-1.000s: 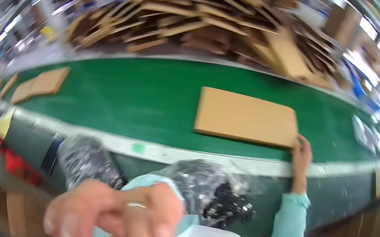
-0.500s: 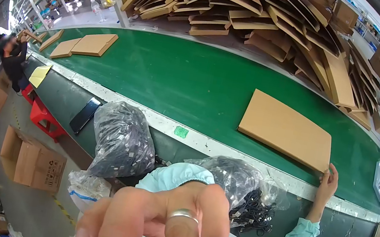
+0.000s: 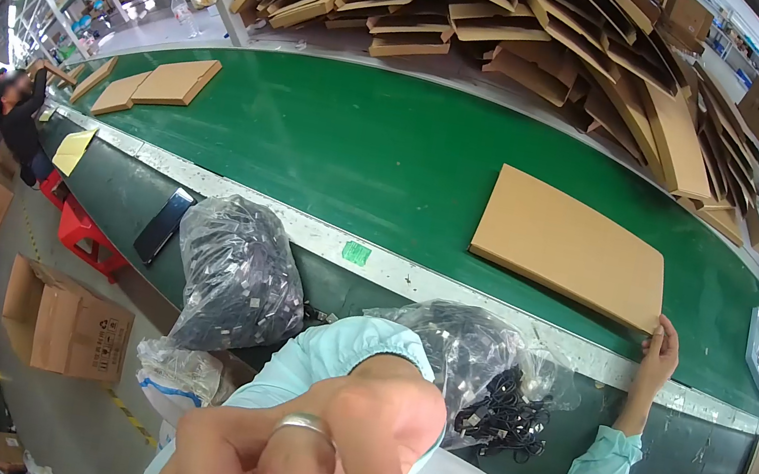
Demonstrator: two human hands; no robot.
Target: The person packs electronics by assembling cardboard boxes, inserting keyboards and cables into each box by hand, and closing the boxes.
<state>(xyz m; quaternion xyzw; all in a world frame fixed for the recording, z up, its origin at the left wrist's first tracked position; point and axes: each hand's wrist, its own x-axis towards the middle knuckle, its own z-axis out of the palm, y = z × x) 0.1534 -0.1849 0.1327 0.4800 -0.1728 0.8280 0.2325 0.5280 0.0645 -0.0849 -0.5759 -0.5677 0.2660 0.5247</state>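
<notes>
A flat brown cardboard box [image 3: 573,246] lies on the green belt [image 3: 352,161], right of centre. My right hand [image 3: 658,355] is at its near right corner, fingers closed against the edge. Large and close to the camera, my left hand [image 3: 313,444] shows curled fingers with a ring on one; whatever they may hold is hidden. Beyond it, on the dark near ledge, are a clear bag of small dark parts [image 3: 240,279], a second clear bag [image 3: 458,337] and a loose bundle of black cables [image 3: 510,418].
Many open cartons [image 3: 500,15] are piled behind the belt. Smaller flat boxes [image 3: 173,82] lie on its left part. A phone [image 3: 163,224] and yellow paper [image 3: 73,151] rest on the ledge. A person [image 3: 18,117] stands far left, near red stools [image 3: 85,236].
The view has swung and sharpened since the first frame, showing more of the left floor. My left hand has shifted near the camera. My right hand stays at the box corner.
</notes>
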